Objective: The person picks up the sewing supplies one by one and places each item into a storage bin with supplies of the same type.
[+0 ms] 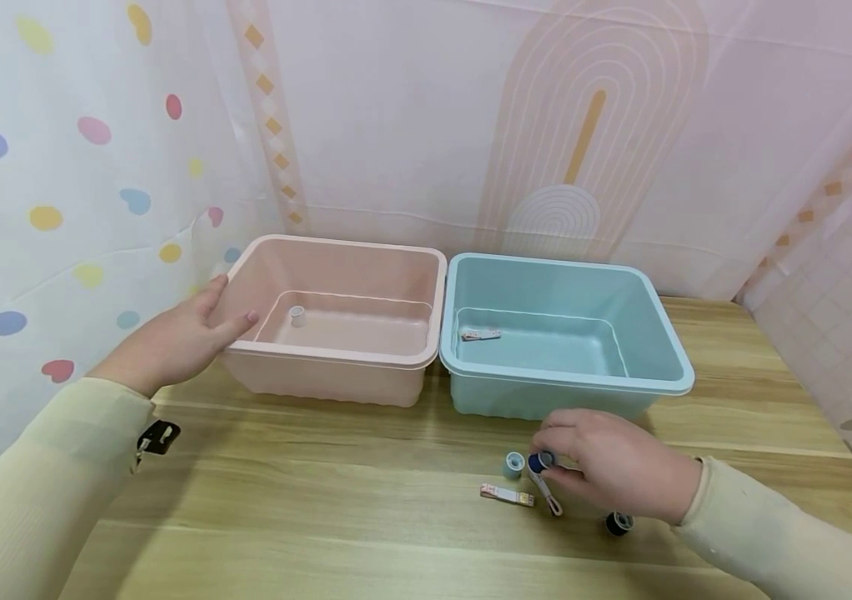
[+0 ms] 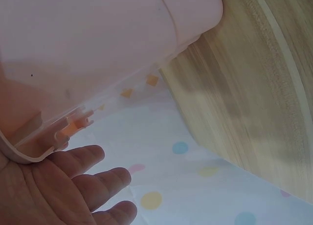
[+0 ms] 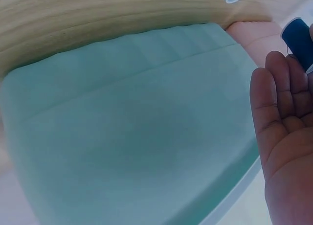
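My left hand [image 1: 182,333] rests on the left rim of a pink bin [image 1: 343,360], its fingers outstretched; the left wrist view shows the fingers [image 2: 93,186] outside the rim. A small white spool [image 1: 298,316] stands inside that bin. In front of the light blue bin [image 1: 561,381], my right hand [image 1: 613,467] pinches a dark blue thread spool [image 3: 299,43] just above the table. Close by are a light blue spool [image 1: 513,465], a slim printed nail clipper [image 1: 507,496] and a second clipper [image 1: 548,497], partly under the held spool.
A black spool [image 1: 618,523] lies below the right wrist. Another nail clipper [image 1: 481,335] lies in the light blue bin. Both bins stand side by side on the wooden table [image 1: 306,500], near the patterned curtain [image 1: 396,125] behind. A black clip [image 1: 159,437] hangs at the left sleeve.
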Motion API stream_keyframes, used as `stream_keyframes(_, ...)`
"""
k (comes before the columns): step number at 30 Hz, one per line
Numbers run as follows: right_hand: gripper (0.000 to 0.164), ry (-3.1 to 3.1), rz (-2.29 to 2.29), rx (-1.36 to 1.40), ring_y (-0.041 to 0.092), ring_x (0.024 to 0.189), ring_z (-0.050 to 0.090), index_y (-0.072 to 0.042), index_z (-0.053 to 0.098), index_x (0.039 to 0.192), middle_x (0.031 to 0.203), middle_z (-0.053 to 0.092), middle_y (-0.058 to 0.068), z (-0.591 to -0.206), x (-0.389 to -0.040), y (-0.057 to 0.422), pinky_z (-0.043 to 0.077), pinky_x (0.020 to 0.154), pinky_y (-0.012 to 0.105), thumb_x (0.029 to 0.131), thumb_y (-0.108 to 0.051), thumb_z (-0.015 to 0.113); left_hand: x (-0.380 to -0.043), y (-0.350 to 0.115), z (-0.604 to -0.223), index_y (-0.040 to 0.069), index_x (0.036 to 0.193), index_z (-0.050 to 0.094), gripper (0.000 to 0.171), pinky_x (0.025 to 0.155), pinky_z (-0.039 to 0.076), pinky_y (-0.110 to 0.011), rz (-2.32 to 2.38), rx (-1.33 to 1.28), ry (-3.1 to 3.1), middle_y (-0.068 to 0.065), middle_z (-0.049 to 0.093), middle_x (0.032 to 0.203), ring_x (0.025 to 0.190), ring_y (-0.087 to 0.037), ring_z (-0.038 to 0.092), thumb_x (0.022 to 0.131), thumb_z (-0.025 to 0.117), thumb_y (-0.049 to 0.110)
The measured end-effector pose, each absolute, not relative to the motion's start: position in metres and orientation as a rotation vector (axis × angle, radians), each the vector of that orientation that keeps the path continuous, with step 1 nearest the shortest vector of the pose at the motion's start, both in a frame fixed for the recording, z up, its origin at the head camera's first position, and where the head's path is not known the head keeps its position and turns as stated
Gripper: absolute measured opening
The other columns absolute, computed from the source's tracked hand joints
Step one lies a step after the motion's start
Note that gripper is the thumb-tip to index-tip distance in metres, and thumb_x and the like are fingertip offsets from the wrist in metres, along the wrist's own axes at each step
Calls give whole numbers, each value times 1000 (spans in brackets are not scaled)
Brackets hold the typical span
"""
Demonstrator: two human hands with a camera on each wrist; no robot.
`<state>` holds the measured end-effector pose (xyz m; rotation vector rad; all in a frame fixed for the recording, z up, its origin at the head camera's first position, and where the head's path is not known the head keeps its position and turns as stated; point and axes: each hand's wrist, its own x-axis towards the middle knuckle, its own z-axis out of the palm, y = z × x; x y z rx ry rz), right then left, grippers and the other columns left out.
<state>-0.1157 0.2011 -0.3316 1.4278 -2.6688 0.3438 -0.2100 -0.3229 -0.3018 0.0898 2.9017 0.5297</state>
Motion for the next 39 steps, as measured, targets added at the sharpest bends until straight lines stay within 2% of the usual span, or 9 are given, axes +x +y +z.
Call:
stream_keyframes(14, 24, -2593, 351, 1449, 3, 85, 64, -16, 74, 105, 100, 68, -10, -321, -121, 187, 57, 77, 24, 86, -10, 88, -210, -322, -302, 10, 167, -14, 105, 115, 22, -81, 546, 85, 2898, -32, 5, 173, 151, -64, 20, 101, 29, 80)
stream_keyframes(28, 20, -2545, 381, 1488, 2, 89, 65, -15, 73, 106, 101, 69, -10, -312, -128, 175, 58, 81, 24, 90, -11, 84, -210, -322, -301, 10, 168, -13, 106, 115, 22, -81, 545, 89, 2897, -30, 4, 173, 151, -64, 20, 100, 28, 81)
stream_keyframes(39, 16, -2530, 426, 1481, 2, 84, 62, -14, 74, 105, 98, 70, -8, -302, -134, 165, 57, 77, 24, 93, -9, 81, -210, -322, -300, 10, 168, -13, 106, 115, 22, -81, 546, 89, 2897, -31, 4, 173, 151, -64, 19, 101, 28, 80)
